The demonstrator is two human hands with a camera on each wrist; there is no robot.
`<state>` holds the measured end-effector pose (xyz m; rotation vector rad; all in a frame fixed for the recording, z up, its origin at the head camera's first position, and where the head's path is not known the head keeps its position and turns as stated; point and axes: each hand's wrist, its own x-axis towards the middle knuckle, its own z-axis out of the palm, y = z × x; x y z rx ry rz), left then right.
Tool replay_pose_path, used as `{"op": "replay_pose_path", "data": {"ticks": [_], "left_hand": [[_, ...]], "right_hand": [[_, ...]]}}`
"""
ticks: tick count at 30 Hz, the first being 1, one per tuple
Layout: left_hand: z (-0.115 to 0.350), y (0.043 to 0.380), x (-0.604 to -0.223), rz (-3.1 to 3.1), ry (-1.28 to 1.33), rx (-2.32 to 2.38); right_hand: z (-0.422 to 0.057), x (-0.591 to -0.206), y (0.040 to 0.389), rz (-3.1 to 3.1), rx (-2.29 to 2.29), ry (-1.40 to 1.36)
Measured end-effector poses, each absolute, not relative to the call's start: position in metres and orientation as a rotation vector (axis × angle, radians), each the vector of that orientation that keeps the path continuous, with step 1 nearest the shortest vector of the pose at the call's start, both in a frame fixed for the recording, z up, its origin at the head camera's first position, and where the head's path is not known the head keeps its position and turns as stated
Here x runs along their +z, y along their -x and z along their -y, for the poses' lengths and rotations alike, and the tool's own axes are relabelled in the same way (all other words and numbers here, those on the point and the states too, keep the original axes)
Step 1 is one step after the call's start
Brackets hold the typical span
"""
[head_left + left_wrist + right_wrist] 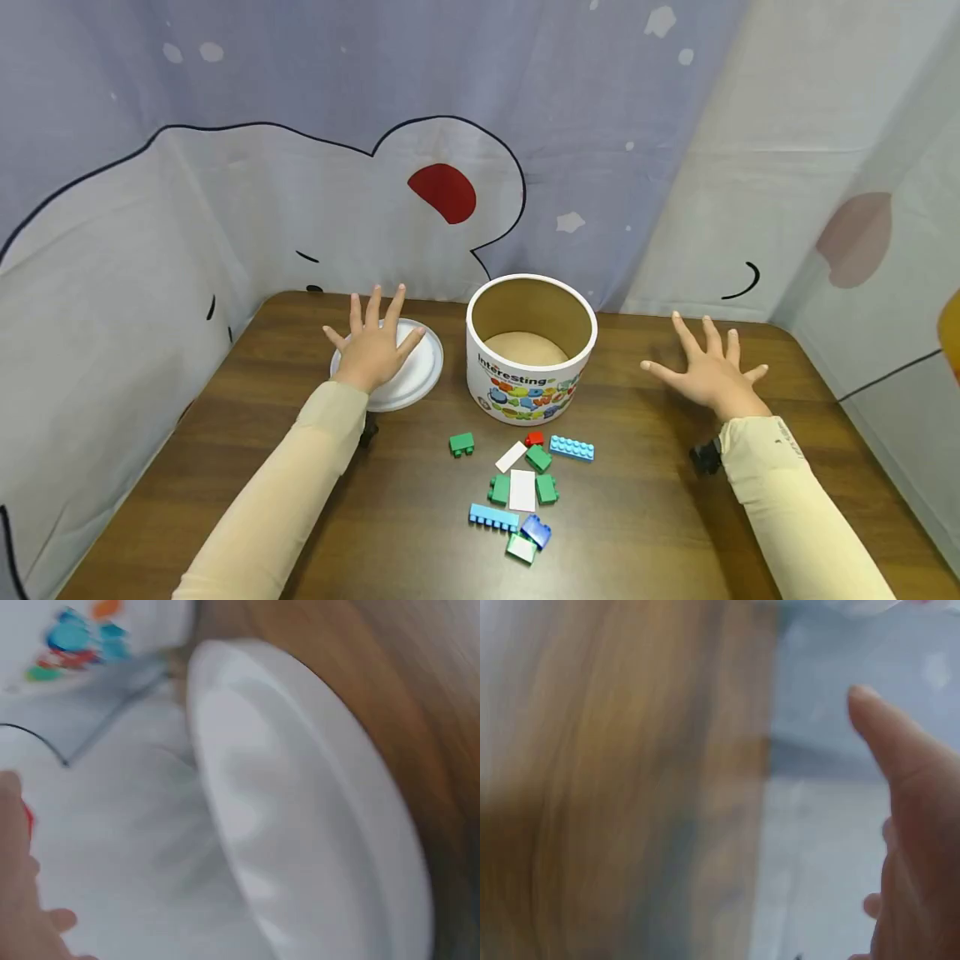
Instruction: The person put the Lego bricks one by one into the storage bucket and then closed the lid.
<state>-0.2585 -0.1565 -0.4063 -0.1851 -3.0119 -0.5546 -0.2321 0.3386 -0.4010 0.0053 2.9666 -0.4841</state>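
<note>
My left hand [371,354] is spread with straight fingers over the round white lid [420,379] in the head view, overlapping it there. The left wrist view shows the lid's raised rim [360,772] beside the hand, blurred. At the right, my right hand [712,379] is also spread, its fingers apart and holding nothing, over the brown table [645,517]. Between the hands stands an upright, lidless white tub [483,387] with colourful printed letters. The right wrist view shows my thumb [900,742] stretched out.
In front of the tub lie several building bricks: a green brick [462,444], a red brick [534,439], light blue bricks [493,517], a dark blue brick [536,531] and white pieces [522,491]. A printed curtain [600,125] hangs behind the table.
</note>
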Motion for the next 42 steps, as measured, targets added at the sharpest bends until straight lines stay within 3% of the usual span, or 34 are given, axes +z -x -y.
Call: {"op": "replay_pose_path", "data": {"ticks": [11,21,28,42], "left_hand": [[0.118,0.226,-0.383,2.637,0.573,-0.64],[0.088,0.213,-0.395,2.626,0.75,-0.564],[0.082,0.209,-0.404,2.623,0.767,-0.622],[0.08,0.208,-0.408,2.628,0.746,-0.616]], "right_hand": [[-0.281,-0.387,0.197,-3.02,-0.735,0.325],[-0.244,-0.401,0.178,-2.974,-0.902,0.696],[-0.228,-0.412,0.174,-2.809,-0.856,0.892],[-0.221,-0.427,0.176,-2.682,-0.84,0.967]]}}
